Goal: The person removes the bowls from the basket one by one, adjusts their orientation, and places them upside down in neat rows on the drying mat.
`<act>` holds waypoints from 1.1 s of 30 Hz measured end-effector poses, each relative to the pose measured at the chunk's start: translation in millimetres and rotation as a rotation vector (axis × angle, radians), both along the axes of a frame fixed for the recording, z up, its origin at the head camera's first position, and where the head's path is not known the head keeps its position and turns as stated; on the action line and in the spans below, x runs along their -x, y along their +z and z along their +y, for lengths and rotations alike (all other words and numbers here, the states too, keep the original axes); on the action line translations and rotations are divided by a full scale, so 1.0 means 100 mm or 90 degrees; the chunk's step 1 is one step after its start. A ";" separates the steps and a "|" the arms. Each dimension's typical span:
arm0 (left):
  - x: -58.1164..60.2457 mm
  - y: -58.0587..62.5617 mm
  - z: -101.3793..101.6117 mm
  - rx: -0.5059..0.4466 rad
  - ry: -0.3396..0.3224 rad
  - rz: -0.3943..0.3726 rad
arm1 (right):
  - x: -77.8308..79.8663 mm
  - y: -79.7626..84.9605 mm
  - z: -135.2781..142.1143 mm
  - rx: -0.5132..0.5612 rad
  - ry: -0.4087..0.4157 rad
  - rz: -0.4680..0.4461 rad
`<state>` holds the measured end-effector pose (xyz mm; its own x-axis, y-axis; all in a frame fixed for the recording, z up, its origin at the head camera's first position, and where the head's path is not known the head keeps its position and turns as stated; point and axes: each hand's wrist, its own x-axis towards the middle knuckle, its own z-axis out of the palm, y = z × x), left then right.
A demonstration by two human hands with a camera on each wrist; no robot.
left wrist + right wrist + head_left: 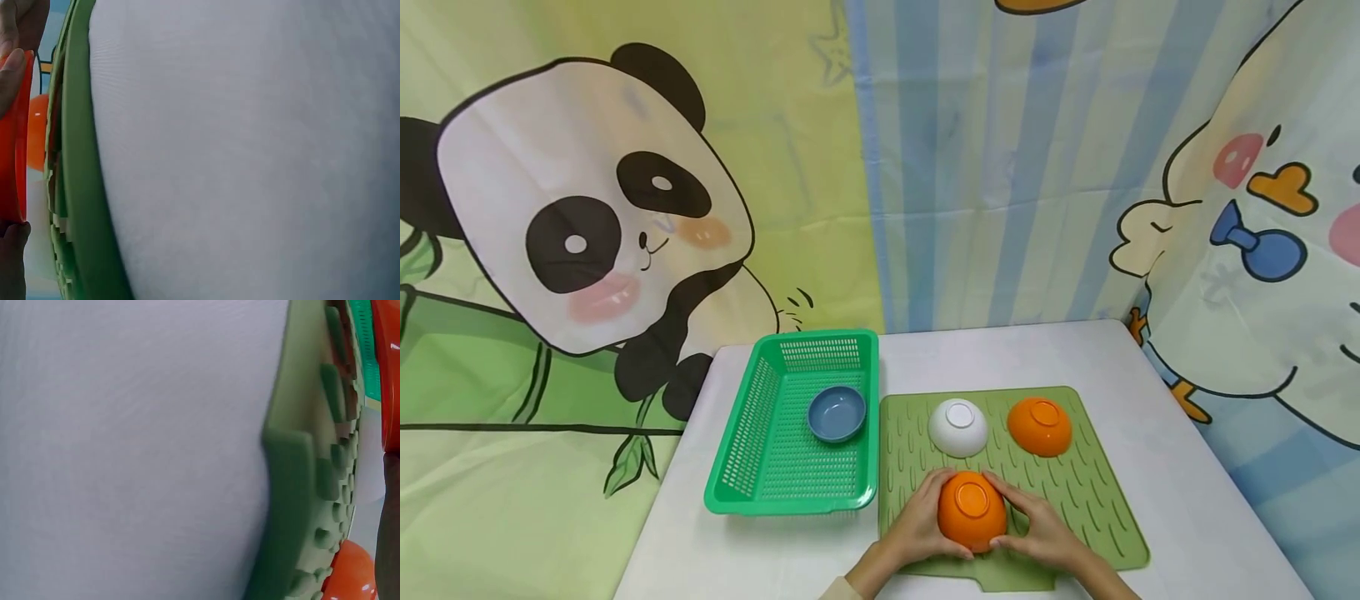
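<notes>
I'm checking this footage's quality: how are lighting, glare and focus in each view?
Head view: evenly lit, held orange bowl clear in outline; left wrist: dimmer, soft, white tabletop darkening toward the right edge; right wrist: green mat soft along its near edge, small glints on the second orange bowl.

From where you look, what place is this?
Maybe an indoor play corner: a cartoon-printed curtain hangs behind a white tabletop, and an upturned orange bowl is held over a green drying mat.
</notes>
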<state>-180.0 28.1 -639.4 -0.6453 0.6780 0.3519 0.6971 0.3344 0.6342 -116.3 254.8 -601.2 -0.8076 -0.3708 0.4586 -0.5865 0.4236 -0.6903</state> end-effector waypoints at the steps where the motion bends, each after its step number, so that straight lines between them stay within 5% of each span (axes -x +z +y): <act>1: 0.01 -0.02 0.01 0.003 -0.001 0.001 | 0.00 -0.02 0.01 -0.002 0.001 -0.008; 24: 0.00 -0.15 0.05 0.061 0.007 -0.009 | -0.01 -0.21 0.02 0.002 -0.023 -0.054; 33: -0.01 -0.12 0.05 0.055 0.014 0.003 | 0.02 -0.21 0.01 0.005 -0.030 -0.074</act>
